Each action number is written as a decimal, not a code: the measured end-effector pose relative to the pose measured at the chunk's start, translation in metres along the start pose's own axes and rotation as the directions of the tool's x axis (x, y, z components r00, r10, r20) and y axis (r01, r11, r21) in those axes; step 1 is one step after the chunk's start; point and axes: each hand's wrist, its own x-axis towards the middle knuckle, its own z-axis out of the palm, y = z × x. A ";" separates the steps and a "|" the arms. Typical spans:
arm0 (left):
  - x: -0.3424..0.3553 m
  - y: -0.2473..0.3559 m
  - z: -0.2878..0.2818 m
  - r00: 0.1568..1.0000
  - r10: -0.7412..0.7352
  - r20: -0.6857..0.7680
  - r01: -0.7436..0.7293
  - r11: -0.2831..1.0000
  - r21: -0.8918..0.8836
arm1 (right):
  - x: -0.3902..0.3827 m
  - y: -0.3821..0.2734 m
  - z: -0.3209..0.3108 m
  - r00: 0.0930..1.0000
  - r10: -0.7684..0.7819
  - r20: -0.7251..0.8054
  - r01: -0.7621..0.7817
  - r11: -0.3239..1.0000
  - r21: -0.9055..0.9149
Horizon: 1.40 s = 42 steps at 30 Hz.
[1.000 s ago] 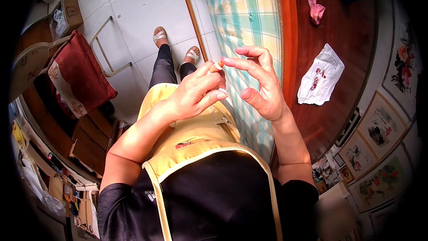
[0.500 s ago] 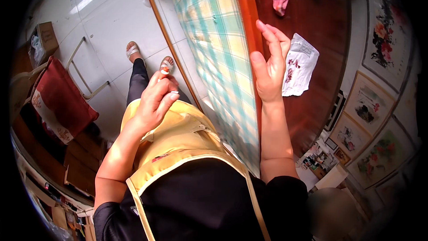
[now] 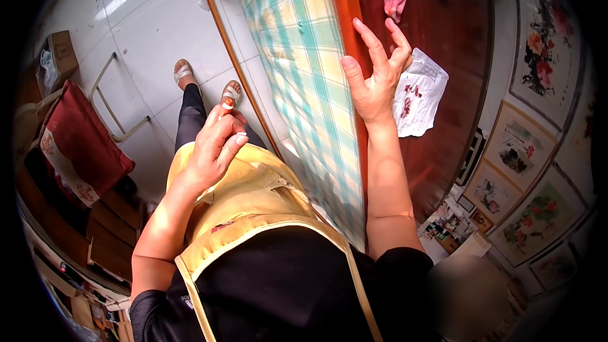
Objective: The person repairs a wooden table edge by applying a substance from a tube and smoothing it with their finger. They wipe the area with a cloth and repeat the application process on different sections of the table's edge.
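Down over the yellow apron (image 3: pixel 253 196), the left hand (image 3: pixel 215 145) is curled, its thumb and fingertips pinched on a small orange-and-white object (image 3: pixel 227 103) that is too tiny in this view to identify; it might be a cap or a little tube. That hand hangs above the lap, with the sandalled feet (image 3: pixel 206 82) on the white tiled floor (image 3: pixel 145 31) beyond it. The right hand (image 3: pixel 375 73) is spread open and holds nothing, fingers raised and parted, hovering over the edge of the dark wooden table (image 3: pixel 456 107) where the green checked cloth (image 3: pixel 304 69) ends. Just beside its fingers lies a white printed packet (image 3: pixel 421 98), and further up the table a crumpled pink rag (image 3: pixel 391 1). Framed flower paintings (image 3: pixel 519 152) lean along the table's far side, and a red bag (image 3: pixel 79 145) sits by a chair at the left.
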 end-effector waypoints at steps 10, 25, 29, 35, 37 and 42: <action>0.001 -0.004 0.001 0.997 0.066 -0.043 -0.066 0.998 0.013 | 0.007 -0.002 -0.004 0.997 -0.065 0.030 0.068 0.988 -0.138; 0.001 -0.007 0.001 0.997 0.050 -0.062 -0.050 0.999 0.004 | 0.008 -0.006 -0.013 0.988 -0.150 0.041 0.155 0.937 -0.313; 0.000 -0.009 0.003 0.996 0.046 -0.073 -0.047 0.999 -0.012 | 0.011 -0.007 -0.011 0.984 -0.175 0.044 0.179 0.922 -0.344; 0.002 -0.009 0.002 0.996 0.046 -0.076 -0.047 0.999 -0.007 | 0.011 -0.006 -0.013 0.990 -0.137 0.030 0.139 0.924 -0.356; 0.002 -0.010 0.003 0.996 0.047 -0.079 -0.048 0.999 -0.012 | 0.012 -0.005 -0.014 0.993 -0.116 0.019 0.116 0.944 -0.310; 0.003 -0.009 0.003 0.996 0.045 -0.077 -0.046 0.999 -0.006 | 0.018 -0.004 -0.013 0.995 -0.099 0.026 0.102 0.975 -0.197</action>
